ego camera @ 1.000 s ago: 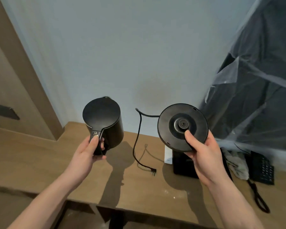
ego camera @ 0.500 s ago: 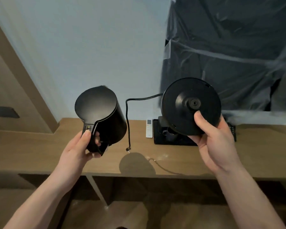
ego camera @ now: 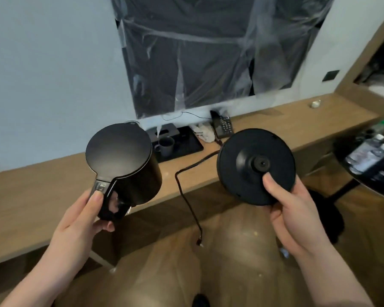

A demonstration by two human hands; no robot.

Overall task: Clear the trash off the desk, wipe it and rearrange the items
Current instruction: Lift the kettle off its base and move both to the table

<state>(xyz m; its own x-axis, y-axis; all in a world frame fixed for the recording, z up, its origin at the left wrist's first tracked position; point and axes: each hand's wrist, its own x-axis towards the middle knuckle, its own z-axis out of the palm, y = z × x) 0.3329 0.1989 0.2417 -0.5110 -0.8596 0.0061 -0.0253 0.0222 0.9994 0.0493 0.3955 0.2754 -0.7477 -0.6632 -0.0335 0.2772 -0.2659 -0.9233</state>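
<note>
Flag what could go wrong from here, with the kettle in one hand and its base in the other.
1. The power cord hangs loose from the kettle base, its plug dangling below the desk edge; it could snag there or on a leg.
2. The right hand pinches the base only at its rim, so it may slip.
3. The left hand holds the kettle tilted; any water inside might spill.

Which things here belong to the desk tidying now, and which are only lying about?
In use: kettle in left hand; kettle base in right hand, its cord hanging; desk.
Lying about: black tray, mug, telephone, crumpled tissue.
</note>
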